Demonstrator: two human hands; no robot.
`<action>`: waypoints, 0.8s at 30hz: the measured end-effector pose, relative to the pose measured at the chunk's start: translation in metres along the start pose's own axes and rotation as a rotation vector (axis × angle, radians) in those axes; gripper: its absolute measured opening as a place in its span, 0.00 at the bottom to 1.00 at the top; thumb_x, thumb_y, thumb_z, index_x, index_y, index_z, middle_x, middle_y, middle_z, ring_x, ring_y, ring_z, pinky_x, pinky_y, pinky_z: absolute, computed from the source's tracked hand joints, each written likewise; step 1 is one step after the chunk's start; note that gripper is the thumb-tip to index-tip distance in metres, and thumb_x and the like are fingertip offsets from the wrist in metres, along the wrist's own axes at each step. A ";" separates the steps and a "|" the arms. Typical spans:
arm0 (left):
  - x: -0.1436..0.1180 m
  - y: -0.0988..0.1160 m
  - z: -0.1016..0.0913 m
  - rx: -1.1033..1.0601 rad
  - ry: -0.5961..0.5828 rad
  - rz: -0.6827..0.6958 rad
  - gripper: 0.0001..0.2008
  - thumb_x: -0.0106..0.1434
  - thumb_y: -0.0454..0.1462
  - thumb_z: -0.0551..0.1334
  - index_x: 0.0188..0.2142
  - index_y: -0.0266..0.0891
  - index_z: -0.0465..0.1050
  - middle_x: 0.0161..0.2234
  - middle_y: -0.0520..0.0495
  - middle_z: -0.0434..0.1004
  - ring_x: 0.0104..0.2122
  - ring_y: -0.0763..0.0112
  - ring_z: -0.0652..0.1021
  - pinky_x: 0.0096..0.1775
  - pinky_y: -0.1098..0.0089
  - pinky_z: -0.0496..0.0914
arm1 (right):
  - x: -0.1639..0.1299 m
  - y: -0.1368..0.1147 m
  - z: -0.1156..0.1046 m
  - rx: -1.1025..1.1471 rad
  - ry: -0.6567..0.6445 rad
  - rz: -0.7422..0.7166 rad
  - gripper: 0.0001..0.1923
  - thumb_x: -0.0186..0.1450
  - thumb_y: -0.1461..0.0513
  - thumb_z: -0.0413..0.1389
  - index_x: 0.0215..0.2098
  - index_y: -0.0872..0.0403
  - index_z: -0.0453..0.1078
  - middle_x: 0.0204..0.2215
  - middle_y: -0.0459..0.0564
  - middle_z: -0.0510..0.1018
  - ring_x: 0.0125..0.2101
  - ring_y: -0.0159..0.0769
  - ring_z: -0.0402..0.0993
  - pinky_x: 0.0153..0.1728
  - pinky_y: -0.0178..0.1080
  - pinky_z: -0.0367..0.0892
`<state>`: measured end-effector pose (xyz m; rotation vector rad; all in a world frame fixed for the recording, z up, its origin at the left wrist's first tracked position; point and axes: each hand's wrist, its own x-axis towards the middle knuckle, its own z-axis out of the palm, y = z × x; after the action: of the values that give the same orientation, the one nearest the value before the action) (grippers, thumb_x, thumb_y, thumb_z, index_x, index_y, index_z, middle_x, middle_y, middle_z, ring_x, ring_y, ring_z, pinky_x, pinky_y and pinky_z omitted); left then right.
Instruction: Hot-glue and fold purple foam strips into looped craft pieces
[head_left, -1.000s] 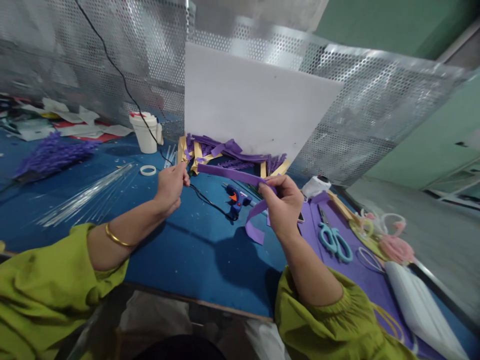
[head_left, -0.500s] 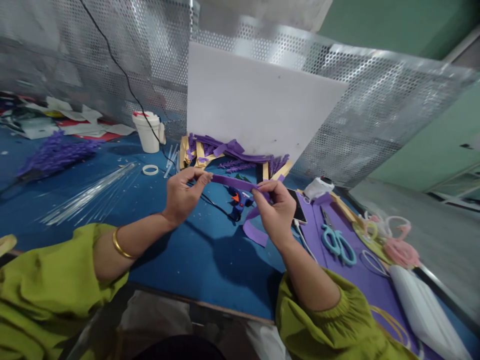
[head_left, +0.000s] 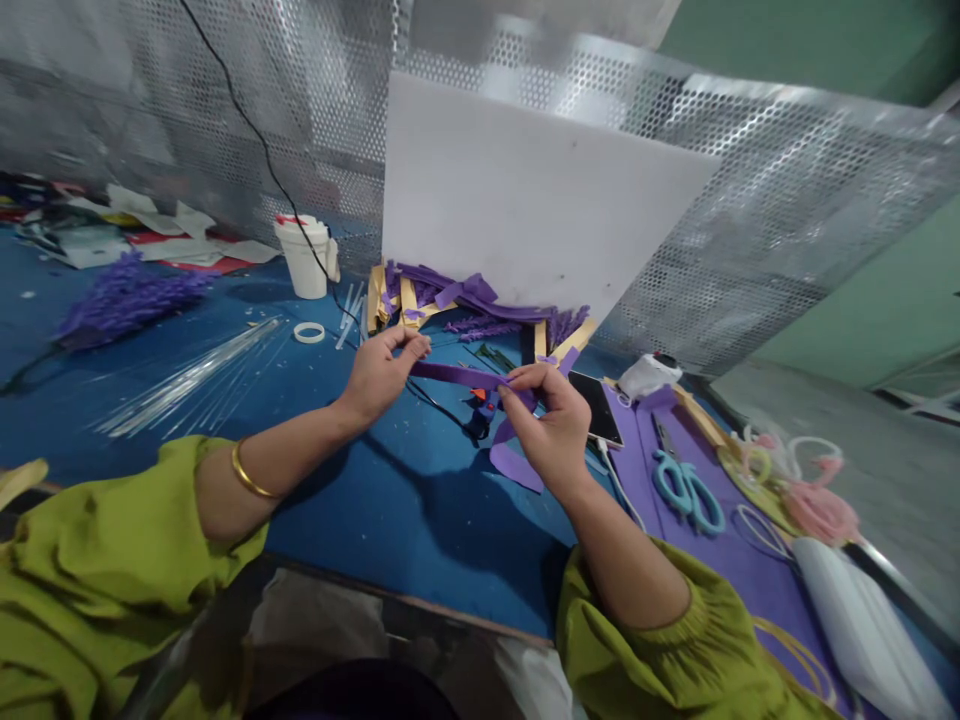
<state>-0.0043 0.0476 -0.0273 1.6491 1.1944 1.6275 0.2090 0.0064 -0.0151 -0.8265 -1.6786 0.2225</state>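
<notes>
At far left a purple bundle lies on the blue table, with a white cup farther back. The left hand pinches one end of a purple strip — held just above the table — and the right hand pinches its other end, the tail curling down. Teal scissors lie to the right.

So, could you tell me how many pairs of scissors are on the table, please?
1: the light blue scissors lie on the purple sheet just right of the right hand, near the phone. More could be hidden under the scrap pile by the white board.
</notes>
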 end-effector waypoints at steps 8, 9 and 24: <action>0.018 -0.013 -0.006 -0.136 0.348 -0.208 0.25 0.66 0.44 0.59 0.13 0.41 0.61 0.16 0.52 0.62 0.21 0.73 0.65 0.30 0.69 0.61 | 0.009 0.003 -0.007 0.012 0.197 0.168 0.06 0.58 0.64 0.61 0.27 0.51 0.68 0.28 0.44 0.76 0.31 0.34 0.72 0.35 0.38 0.67; 0.017 -0.012 -0.005 -0.151 0.326 -0.243 0.25 0.66 0.46 0.60 0.14 0.39 0.65 0.17 0.51 0.65 0.21 0.73 0.66 0.31 0.69 0.62 | 0.010 0.004 -0.007 0.007 0.220 0.187 0.06 0.58 0.64 0.61 0.26 0.51 0.68 0.27 0.44 0.76 0.31 0.34 0.72 0.35 0.38 0.66; 0.007 -0.005 0.000 -0.262 0.164 -0.453 0.13 0.46 0.39 0.75 0.22 0.36 0.75 0.16 0.54 0.67 0.18 0.76 0.66 0.22 0.73 0.60 | 0.011 0.009 -0.009 0.012 0.258 0.237 0.06 0.56 0.63 0.61 0.26 0.51 0.68 0.27 0.44 0.76 0.31 0.34 0.73 0.35 0.38 0.67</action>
<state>-0.0066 0.0561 -0.0279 1.0106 1.2593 1.5637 0.2198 0.0170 -0.0089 -1.0018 -1.3372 0.2764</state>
